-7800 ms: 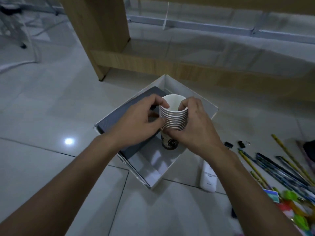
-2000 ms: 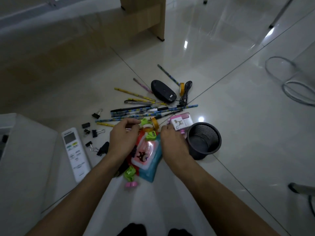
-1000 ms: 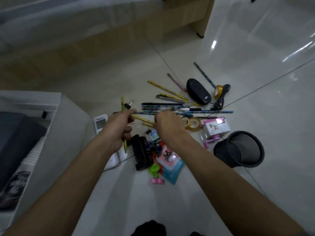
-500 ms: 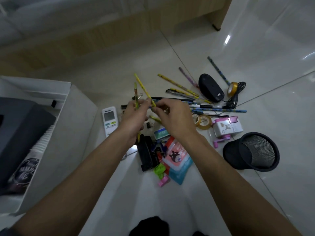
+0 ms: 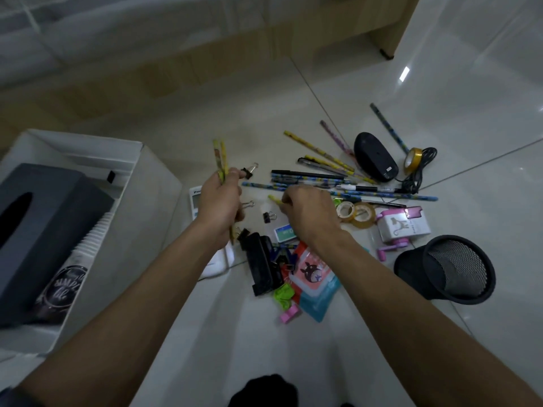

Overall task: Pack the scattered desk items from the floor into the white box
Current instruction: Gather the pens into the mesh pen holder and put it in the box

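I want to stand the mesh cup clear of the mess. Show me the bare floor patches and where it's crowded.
Bare floor: right of the mesh cup and mouse; the strip between the white box and the pencils in the left hand, up to the desk; below the pouch, between the forearms. Crowded: from the stapler through the tape rolls to the mouse.

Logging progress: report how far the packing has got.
Done: grey tissue box and stacked white paper cups lie in the white box. In hand: left hand grips yellow pencils; right hand pinches another pencil. Left: black mouse, tape rolls, black mesh cup, pens on floor.
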